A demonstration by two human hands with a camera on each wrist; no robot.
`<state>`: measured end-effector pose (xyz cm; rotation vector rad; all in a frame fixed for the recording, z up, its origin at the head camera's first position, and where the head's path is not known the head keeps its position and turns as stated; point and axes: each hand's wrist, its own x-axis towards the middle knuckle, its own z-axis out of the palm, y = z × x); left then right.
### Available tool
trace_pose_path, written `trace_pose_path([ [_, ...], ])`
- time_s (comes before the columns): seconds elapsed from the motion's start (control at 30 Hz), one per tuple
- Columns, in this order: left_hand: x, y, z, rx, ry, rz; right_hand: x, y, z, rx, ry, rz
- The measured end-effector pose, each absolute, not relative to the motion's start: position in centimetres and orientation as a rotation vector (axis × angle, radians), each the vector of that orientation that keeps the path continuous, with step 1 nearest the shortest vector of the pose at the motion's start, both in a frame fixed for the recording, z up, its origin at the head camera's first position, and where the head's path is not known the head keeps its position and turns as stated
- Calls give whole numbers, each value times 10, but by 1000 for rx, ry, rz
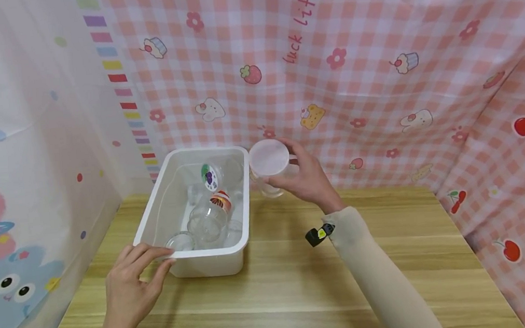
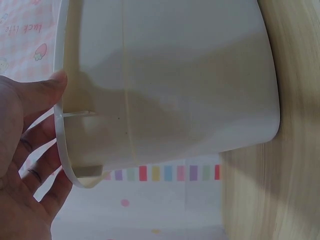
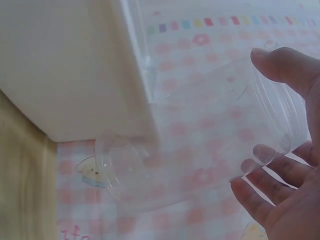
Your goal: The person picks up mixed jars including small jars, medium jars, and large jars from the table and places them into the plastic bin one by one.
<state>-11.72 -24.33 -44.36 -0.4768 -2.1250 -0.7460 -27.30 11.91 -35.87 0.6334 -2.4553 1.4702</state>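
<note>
In the head view, a white plastic bin point(image 1: 195, 253) stands on the left of the wooden table. My left hand point(image 1: 129, 282) grips its front-left rim; the left wrist view has the thumb on the near side of the rim and the fingers behind it. My right hand point(image 1: 308, 178) holds a clear plastic jar point(image 1: 268, 157) near its top, just outside the bin's back-right side. The right wrist view shows this jar, see-through and tilted in that frame, with the thumb point(image 3: 285, 67) on one side and fingers on the other. Its base partly overlaps the bin wall there.
Inside the bin lie several clear plastic containers, among them a bottle with an orange-red label point(image 1: 220, 201) and one with a green and purple label point(image 1: 209, 177). A pink checked cloth point(image 1: 275, 95) hangs behind the table point(image 1: 301, 285); printed cloth also hangs at both sides.
</note>
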Motion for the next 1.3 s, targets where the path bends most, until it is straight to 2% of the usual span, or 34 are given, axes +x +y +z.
trace_pose_path([
  [0.4, -115, -244, -444, -466, -2121, -752, -260, 96, -328, 865, -2397, 1243],
  [0.73, -116, -244, -446, -471, -2126, -745, -251, 78, -317, 1044, -2332, 1022],
  [1.0, -117, -244, -446, -468, -2123, -749, -246, 64, -318, 1181, -2349, 924],
  [1.3, -118, -243, -445, -475, -2115, -756, -247, 55, -328, 1454, -2258, 822],
])
